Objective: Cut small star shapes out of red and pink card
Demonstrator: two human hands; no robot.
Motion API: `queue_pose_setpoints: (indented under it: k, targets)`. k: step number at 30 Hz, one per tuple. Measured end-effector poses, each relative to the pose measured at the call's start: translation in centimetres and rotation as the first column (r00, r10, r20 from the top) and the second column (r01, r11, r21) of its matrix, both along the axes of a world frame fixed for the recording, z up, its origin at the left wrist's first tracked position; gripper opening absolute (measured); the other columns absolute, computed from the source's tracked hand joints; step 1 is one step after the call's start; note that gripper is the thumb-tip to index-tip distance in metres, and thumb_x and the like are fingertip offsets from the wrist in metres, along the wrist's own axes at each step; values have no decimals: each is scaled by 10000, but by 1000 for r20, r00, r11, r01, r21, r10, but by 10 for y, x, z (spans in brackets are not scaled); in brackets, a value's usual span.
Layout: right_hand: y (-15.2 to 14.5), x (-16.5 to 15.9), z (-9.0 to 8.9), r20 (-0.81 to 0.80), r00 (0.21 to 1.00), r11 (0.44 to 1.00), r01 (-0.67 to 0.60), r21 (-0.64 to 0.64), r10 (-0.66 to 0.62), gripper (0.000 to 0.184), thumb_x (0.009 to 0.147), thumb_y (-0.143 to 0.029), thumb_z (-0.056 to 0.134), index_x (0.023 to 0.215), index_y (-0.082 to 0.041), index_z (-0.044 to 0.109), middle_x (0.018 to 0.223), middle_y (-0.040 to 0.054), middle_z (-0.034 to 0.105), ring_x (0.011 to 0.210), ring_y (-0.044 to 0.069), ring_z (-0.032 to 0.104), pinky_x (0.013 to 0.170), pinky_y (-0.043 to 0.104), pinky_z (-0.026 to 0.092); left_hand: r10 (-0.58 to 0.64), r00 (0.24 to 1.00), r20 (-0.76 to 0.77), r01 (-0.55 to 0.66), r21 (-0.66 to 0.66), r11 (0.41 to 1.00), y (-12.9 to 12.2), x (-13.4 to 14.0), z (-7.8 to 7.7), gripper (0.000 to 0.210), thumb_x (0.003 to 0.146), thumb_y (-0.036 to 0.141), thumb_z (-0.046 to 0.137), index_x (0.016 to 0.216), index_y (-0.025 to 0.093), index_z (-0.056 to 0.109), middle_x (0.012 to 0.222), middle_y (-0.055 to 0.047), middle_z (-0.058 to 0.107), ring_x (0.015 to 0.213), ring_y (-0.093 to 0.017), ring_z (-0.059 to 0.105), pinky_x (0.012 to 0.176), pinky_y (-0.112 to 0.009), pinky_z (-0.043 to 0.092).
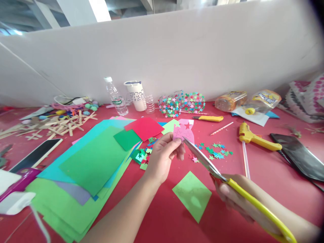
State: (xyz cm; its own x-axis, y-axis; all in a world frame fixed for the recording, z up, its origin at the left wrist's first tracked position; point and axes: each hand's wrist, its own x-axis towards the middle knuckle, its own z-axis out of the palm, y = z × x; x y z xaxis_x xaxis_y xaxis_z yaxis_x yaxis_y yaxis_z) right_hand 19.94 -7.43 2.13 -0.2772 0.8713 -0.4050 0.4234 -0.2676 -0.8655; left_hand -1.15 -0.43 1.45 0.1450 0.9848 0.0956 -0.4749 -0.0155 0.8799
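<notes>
My left hand (164,156) pinches a small pink paper piece (182,133) and holds it above the red table (265,175). My right hand (231,195) grips yellow-handled scissors (202,158), whose silver blades reach up to the lower edge of the pink piece. A light green paper square (192,195) lies flat on the table just below both hands. Small cut-out paper stars (215,151) are scattered to the right of the pink piece.
A stack of green, teal and red paper sheets (93,162) covers the left. Wooden sticks (58,125), a water bottle (115,96), a white cup (136,95), a star-covered bottle (181,103), a yellow utility knife (209,118), a glue gun (258,139) and a dark phone (300,157) lie around.
</notes>
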Motion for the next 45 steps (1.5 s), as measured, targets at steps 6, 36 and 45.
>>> queue_pose_setpoints:
  k: [6,36,45]
  targets:
    - [4,5,-9,5,999,992,-37,122,36,713,693,-945,494,609,-237,475,548,-32,443,523,158,465,471,253,412,-7,1000,-5,7,-9,1000,-2,2,-2,101,835,231,697,774,156,669,631,15,644,533,-68,560,522,-178,419]
    - [7,17,-11,24,989,985,-145,92,143,695,795,-884,466,667,-206,549,569,-61,412,500,108,360,438,207,339,10,969,-246,24,136,990,7,-16,1,125,855,267,663,763,183,659,610,38,605,523,-72,534,496,-184,413]
    - [9,11,-2,42,986,986,-161,45,159,742,682,-982,403,631,-242,365,598,-63,361,505,111,300,442,231,321,46,958,-282,-17,104,994,7,-15,1,131,820,300,674,755,189,651,594,32,597,511,-88,527,485,-208,405]
